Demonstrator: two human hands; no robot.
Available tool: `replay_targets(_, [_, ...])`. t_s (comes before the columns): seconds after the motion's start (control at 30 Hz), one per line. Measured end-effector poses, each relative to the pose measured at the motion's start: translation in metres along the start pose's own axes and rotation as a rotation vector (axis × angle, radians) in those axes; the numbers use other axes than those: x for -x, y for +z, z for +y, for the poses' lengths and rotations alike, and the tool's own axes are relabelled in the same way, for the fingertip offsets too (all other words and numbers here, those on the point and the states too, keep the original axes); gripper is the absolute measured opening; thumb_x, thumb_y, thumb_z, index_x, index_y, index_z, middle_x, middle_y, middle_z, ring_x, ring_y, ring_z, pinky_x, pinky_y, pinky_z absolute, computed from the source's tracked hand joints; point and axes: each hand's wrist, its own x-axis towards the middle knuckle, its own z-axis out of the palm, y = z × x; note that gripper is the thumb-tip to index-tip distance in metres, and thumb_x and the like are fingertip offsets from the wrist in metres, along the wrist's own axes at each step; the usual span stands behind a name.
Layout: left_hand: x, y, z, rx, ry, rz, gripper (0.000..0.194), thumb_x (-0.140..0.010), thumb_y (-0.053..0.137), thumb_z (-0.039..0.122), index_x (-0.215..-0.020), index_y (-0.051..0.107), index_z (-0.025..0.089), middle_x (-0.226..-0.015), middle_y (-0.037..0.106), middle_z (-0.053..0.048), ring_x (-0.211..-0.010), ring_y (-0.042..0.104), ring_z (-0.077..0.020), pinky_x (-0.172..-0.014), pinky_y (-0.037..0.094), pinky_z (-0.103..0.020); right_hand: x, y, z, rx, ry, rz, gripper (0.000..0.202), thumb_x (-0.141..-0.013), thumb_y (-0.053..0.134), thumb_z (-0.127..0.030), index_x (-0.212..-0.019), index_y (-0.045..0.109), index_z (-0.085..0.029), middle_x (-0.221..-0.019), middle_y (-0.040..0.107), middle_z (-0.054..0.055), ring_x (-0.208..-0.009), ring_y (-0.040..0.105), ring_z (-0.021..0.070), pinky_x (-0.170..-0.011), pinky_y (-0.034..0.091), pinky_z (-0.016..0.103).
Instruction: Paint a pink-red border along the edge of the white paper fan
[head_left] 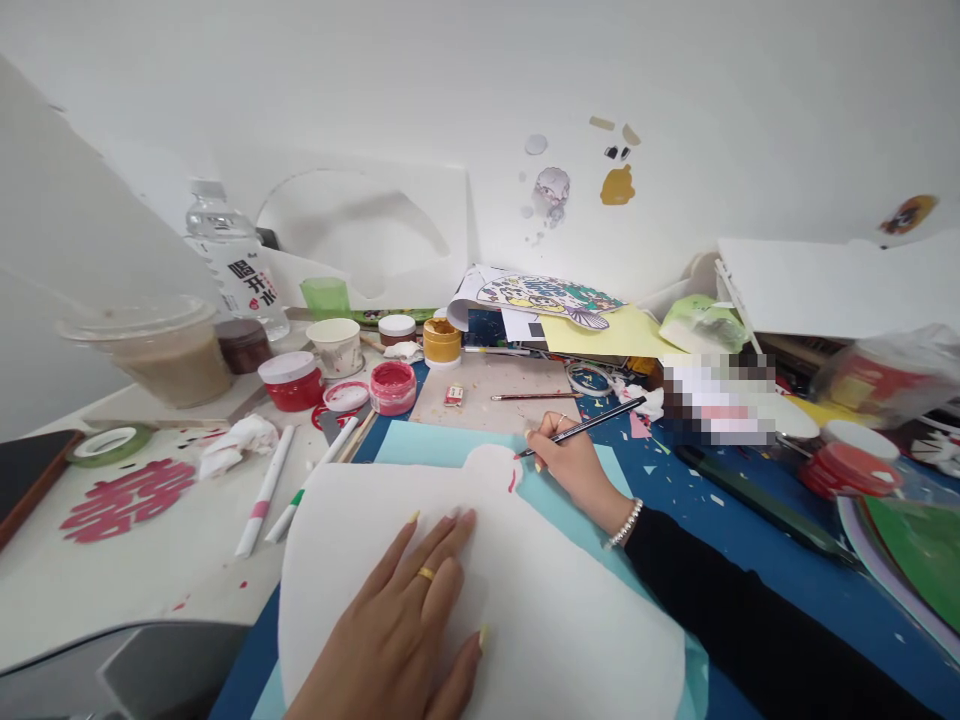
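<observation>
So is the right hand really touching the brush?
Touching. The head view shows the right hand with its fingers closed on the brush.

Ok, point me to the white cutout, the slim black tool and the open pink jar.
White cutout point(551, 590): head view, bare flat face near its middle.
Slim black tool point(602, 418): head view, exposed shaft.
Open pink jar point(394, 403): head view, front outer wall below the rim.
</observation>
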Motion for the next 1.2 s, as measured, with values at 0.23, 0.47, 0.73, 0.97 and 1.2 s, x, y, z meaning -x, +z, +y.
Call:
replay_targets(0.23, [0.005, 0.015, -0.004, 0.036, 0.025, 0.057, 0.049, -0.079, 0.043, 0.04, -0.119, 0.038, 0.012, -0.133, 0.037, -0.011, -0.121, 0.037, -0.02, -0.106, 0.022, -0.038, 0.0, 0.0, -0.001, 0.049, -0.019, -0.011, 0.021, -0.066, 0.05, -0.017, -0.051, 0.036, -0.02, -0.038, 0.043, -0.007, -0.038, 0.04, 0.0076, -0.045, 0.03, 0.021])
replay_targets(0.47, [0.007, 0.014, -0.003, 0.081, 0.001, 0.02, 0.05, -0.079, 0.043, 0.041, -0.121, 0.037, 0.014, -0.133, 0.038, -0.009, -0.121, 0.036, -0.021, -0.105, 0.022, -0.04, 0.001, -0.001, -0.001, 0.064, -0.018, -0.023, 0.019, -0.064, 0.05, -0.016, -0.051, 0.036, -0.021, -0.038, 0.044, -0.007, -0.038, 0.04, 0.0089, -0.045, 0.031, 0.022])
replay_targets(0.73, [0.006, 0.012, -0.003, 0.061, 0.011, -0.008, 0.049, -0.079, 0.043, 0.042, -0.119, 0.039, 0.012, -0.134, 0.036, -0.01, -0.123, 0.034, -0.0202, -0.106, 0.019, -0.041, 0.0, -0.001, 0.0, 0.084, -0.035, -0.028, 0.019, -0.062, 0.049, -0.013, -0.05, 0.036, -0.02, -0.037, 0.043, -0.007, -0.038, 0.041, 0.0086, -0.046, 0.032, 0.023])
replay_targets(0.97, [0.006, 0.011, -0.002, 0.093, -0.012, -0.029, 0.045, -0.08, 0.043, 0.041, -0.116, 0.041, 0.015, -0.136, 0.033, -0.009, -0.123, 0.034, -0.0207, -0.106, 0.019, -0.042, 0.001, -0.001, -0.002, 0.066, -0.007, -0.036, 0.019, -0.061, 0.049, -0.013, -0.049, 0.036, -0.02, -0.038, 0.043, -0.007, -0.037, 0.039, 0.0083, -0.042, 0.03, 0.022])
replay_targets(1.2, [0.006, 0.012, -0.002, 0.12, -0.018, -0.028, 0.044, -0.079, 0.044, 0.04, -0.115, 0.042, 0.016, -0.134, 0.036, -0.01, -0.122, 0.035, -0.022, -0.105, 0.02, -0.043, 0.0, -0.002, 0.0, 0.02, 0.012, -0.041, 0.021, -0.061, 0.051, -0.014, -0.049, 0.035, -0.02, -0.036, 0.041, -0.008, -0.036, 0.037, 0.0073, -0.041, 0.027, 0.021])
